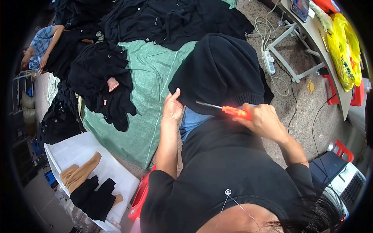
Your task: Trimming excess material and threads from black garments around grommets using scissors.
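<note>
A black knitted garment (221,68) with a ribbed band lies spread over my lap and blue jeans. At its left edge, my left hand (173,105) grips the cloth, thumb up and the other fingers partly hidden. My right hand (261,118) is closed around a bright orange-red handled tool (233,112). The tool's thin metal shaft points left, over the near part of the garment, toward my left hand. Whether its tip touches the cloth I cannot tell.
Black garments (171,21) are heaped on a green sheet (145,70) ahead. Another person (46,44) sits far left. A white bin (91,143) with tan and black cloth is near left. At right are a power strip (269,62), cables and a table (330,58) with a yellow bag (344,50).
</note>
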Motion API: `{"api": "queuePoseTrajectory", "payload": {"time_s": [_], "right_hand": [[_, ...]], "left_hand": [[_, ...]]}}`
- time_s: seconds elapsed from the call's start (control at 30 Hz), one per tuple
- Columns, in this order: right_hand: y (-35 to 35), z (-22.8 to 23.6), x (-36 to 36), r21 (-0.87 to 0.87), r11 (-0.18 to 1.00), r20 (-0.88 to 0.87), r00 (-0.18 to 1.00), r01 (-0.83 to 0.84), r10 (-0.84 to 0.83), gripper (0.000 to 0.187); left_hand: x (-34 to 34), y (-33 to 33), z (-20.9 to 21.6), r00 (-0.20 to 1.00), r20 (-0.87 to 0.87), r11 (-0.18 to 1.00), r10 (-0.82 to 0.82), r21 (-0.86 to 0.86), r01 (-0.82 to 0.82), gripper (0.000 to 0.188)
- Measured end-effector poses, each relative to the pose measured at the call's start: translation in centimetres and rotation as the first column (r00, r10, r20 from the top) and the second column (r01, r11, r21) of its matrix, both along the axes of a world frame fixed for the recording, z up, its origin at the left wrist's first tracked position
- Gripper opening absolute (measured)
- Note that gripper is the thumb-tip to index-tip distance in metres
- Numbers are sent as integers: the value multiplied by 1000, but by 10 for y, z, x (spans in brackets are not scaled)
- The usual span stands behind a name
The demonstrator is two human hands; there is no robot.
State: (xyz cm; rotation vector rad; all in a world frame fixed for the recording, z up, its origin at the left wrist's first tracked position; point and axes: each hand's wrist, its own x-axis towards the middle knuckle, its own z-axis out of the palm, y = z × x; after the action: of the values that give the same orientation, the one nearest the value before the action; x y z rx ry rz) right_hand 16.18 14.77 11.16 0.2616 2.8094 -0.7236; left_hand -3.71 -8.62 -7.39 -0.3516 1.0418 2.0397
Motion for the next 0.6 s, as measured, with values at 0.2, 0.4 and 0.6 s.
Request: {"api": "queuePoseTrajectory", "payload": {"time_s": [0.2, 0.4, 0.6], "right_hand": [[-3, -3, 4, -45, 999, -96, 995, -18, 14, 43], [9, -3, 16, -1, 1000, 19, 1000, -8, 8, 39], [18, -3, 32, -13, 1000, 0, 1000, 22, -22, 43]], "left_hand": [[1, -3, 4, 992, 127, 999, -21, 36, 16, 25], [10, -6, 19, 996, 91, 1000, -10, 4, 10, 25], [18, 5, 39, 998, 34, 997, -56, -55, 58, 29]]}}
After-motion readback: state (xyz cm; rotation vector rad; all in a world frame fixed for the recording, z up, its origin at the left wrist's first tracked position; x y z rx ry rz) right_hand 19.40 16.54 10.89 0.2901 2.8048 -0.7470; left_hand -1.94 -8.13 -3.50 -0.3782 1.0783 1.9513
